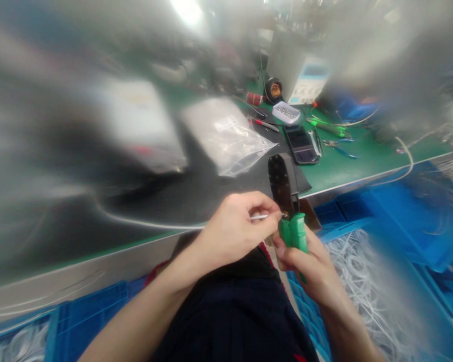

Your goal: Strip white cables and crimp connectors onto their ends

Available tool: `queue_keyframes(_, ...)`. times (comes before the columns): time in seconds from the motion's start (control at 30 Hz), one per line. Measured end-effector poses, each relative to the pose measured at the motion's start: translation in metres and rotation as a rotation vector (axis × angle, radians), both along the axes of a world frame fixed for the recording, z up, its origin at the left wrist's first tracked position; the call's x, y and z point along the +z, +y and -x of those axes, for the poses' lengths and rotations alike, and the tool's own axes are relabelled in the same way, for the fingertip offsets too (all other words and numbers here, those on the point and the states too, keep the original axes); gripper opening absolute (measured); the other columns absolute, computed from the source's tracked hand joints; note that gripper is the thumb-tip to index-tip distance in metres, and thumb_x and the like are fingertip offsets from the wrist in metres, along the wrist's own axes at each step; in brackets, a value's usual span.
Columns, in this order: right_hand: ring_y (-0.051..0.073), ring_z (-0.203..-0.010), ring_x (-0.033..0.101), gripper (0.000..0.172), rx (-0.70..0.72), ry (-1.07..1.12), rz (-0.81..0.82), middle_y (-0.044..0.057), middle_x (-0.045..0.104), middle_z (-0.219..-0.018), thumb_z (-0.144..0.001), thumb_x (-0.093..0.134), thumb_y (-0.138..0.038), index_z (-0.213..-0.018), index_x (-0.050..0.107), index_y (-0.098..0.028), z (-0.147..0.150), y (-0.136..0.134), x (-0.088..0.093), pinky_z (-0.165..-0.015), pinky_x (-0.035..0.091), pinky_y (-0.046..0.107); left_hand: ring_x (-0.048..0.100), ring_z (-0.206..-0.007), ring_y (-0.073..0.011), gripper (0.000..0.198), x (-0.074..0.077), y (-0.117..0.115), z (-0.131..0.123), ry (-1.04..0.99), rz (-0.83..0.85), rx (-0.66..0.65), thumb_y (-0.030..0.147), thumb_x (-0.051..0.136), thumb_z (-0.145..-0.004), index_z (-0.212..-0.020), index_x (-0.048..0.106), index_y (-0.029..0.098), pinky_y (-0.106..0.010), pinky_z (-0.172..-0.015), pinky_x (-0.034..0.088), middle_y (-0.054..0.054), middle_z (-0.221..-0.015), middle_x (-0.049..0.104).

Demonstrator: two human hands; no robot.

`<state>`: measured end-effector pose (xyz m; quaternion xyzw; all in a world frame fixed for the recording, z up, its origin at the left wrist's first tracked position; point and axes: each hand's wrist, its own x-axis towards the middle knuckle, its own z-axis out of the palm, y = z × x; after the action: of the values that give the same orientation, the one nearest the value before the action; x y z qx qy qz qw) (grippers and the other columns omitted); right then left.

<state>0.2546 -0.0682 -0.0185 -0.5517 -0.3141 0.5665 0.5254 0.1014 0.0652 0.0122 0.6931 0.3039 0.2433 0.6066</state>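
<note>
My left hand pinches a thin white cable close to its end. The cable's other part runs off to the left along the bench edge. Wrapped around the green handles of a crimping tool is my right hand. The tool's black head points up and away from me. The cable end lies right beside the handles, at my left fingertips; what is on the tip is too small to make out.
A clear plastic bag lies on the black mat. To its right are a phone, a small white tray of metal parts and blue-handled pliers. Blue crates holding white cables stand below on both sides.
</note>
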Motion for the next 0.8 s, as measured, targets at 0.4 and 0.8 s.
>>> queue_keyframes(0.4, 0.012, -0.062, 0.046, 0.014, -0.009, -0.012, 0.011, -0.006, 0.052, -0.08, -0.09, 0.069, -0.016, -0.096, 0.057, -0.023, 0.0003, -0.0007, -0.0012, -0.054, 0.037, 0.024, 0.07, -0.07, -0.0117, 0.013, 0.0013, 0.0006, 0.0012, 0.018, -0.024, 0.003, 0.014, 0.068, -0.096, -0.092, 0.08, 0.018, -0.018, -0.064, 0.052, 0.003, -0.079, 0.078)
queue_keyframes(0.8, 0.012, -0.062, 0.048, 0.015, -0.005, -0.271, -0.01, -0.006, 0.055, -0.083, -0.091, 0.061, -0.013, -0.099, 0.055, -0.024, -0.0011, -0.0063, -0.0046, -0.057, 0.04, 0.026, 0.069, -0.073, -0.0126, 0.013, -0.0008, -0.0002, 0.0022, 0.013, 0.022, -0.026, 0.017, 0.068, -0.098, -0.094, 0.081, 0.016, -0.02, -0.066, 0.051, 0.001, -0.082, 0.079)
